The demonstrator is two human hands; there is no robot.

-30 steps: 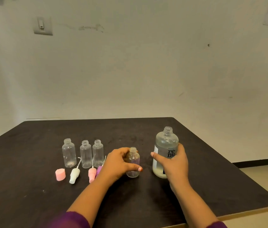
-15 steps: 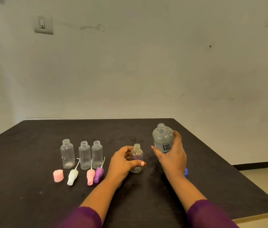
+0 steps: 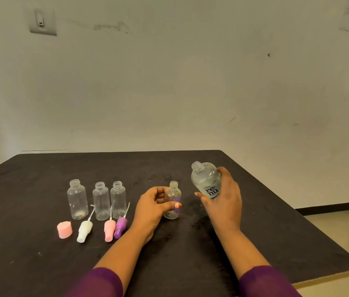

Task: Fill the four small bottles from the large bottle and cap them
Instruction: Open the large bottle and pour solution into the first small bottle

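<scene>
A person's left hand [image 3: 152, 207] grips one small bottle [image 3: 172, 200] upright on the black table [image 3: 40, 264], while the right hand [image 3: 223, 200], fingers wrapped around the large bottle [image 3: 204, 179] just right of it, tips its open neck toward the small one. The first pour appears imminent and calls for aligning the mouths. Three empty bottles [image 3: 100, 200] and the caps [image 3: 110, 229] wait left of the small bottle. The label reads "re-nu".

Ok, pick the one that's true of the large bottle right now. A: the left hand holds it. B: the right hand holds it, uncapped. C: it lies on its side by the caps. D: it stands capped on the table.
B: the right hand grips the large bottle, its threaded neck bare and uncapped.
</scene>
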